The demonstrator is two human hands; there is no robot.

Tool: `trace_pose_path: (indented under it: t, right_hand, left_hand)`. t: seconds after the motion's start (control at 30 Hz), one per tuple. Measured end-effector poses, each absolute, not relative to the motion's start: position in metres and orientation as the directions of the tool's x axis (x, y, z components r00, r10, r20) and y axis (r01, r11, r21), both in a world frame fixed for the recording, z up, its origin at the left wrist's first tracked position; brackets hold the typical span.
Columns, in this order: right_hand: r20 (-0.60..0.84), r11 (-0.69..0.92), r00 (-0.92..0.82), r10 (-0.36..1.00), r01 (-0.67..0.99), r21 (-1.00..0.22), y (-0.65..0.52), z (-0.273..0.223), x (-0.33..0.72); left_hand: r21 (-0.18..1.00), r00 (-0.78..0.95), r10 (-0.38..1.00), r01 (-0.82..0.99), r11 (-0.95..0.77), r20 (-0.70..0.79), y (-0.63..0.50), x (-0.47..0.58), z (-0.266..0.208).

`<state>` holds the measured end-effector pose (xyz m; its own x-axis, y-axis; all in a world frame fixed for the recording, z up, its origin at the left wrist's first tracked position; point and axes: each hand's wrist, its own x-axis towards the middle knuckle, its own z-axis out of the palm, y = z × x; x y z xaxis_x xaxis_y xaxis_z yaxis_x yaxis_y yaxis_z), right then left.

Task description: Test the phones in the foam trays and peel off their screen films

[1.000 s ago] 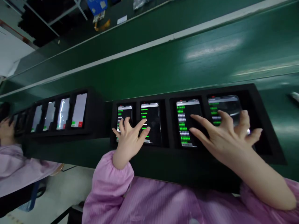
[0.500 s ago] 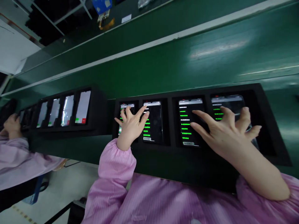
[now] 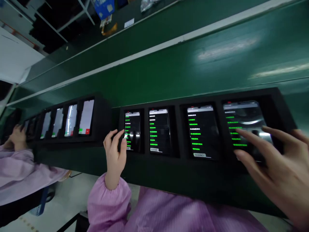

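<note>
Several smartphones lie face up in the slots of a black tray (image 3: 177,129), their dark screens lit with green and white text lines. My left hand (image 3: 115,153) is at the leftmost smartphone (image 3: 132,129), index fingertip at its screen's left edge, fingers apart and nothing held. The second smartphone (image 3: 161,132) and the third smartphone (image 3: 205,132) are uncovered between my hands. Over the rightmost smartphone (image 3: 251,116) spreads my right hand (image 3: 277,161), its index fingertip on or just above the text and its thumb by the lower left edge. It holds nothing.
Left of my tray stands another black tray (image 3: 96,129) of smartphones with pale screens and green and red buttons. A co-worker's hand (image 3: 18,137) is at the far left. Behind runs a green bench surface (image 3: 169,74), with a blue bin (image 3: 104,9) at the back.
My left hand has moved left and nearer me, from between the two left smartphones to the leftmost one. My right hand has moved right, from the third smartphone to the rightmost one.
</note>
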<state>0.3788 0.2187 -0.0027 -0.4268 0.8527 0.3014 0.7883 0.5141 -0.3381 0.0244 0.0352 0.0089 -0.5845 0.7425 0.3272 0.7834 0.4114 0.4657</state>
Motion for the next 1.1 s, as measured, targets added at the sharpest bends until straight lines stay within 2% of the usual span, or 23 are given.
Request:
trace_pose_path:
  t: [0.07, 0.1, 0.23, 0.3, 0.43, 0.6, 0.9, 1.1]
  right_hand:
    - [0.315, 0.469, -0.354, 0.881, 0.744, -0.476, 0.217, -0.006, 0.385]
    - [0.33, 0.464, -0.333, 0.883, 0.729, -0.504, 0.219, -0.01, 0.388]
    - [0.538, 0.584, -0.339, 0.772, 0.712, -0.39, 0.233, -0.035, 0.403]
    - [0.577, 0.617, -0.351, 0.737, 0.7, -0.361, 0.239, -0.042, 0.409]
    - [0.512, 0.572, -0.354, 0.783, 0.734, -0.366, 0.239, -0.037, 0.409]
    - [0.408, 0.505, -0.35, 0.844, 0.774, -0.382, 0.231, -0.022, 0.399]
    - [0.396, 0.624, -0.484, 0.781, 0.644, -0.443, 0.229, -0.018, 0.366]
    - [0.386, 0.715, -0.603, 0.698, 0.601, -0.357, 0.233, -0.022, 0.354]
  left_hand:
    - [0.462, -0.596, 0.726, 0.78, 0.423, 0.342, 0.023, 0.02, 0.0]
    - [0.467, -0.601, 0.718, 0.777, 0.423, 0.349, 0.019, 0.018, -0.005]
    - [0.511, -0.628, 0.674, 0.756, 0.409, 0.389, 0.014, 0.011, -0.023]
    - [0.542, -0.64, 0.659, 0.742, 0.395, 0.396, 0.016, 0.011, -0.03]
    - [0.588, -0.645, 0.662, 0.723, 0.363, 0.383, 0.019, 0.018, -0.038]
    - [0.583, -0.631, 0.682, 0.729, 0.358, 0.37, 0.016, 0.021, -0.038]
    - [0.497, -0.602, 0.718, 0.769, 0.402, 0.35, 0.016, 0.022, -0.034]
    - [0.52, -0.594, 0.732, 0.764, 0.383, 0.333, 0.019, 0.02, -0.026]
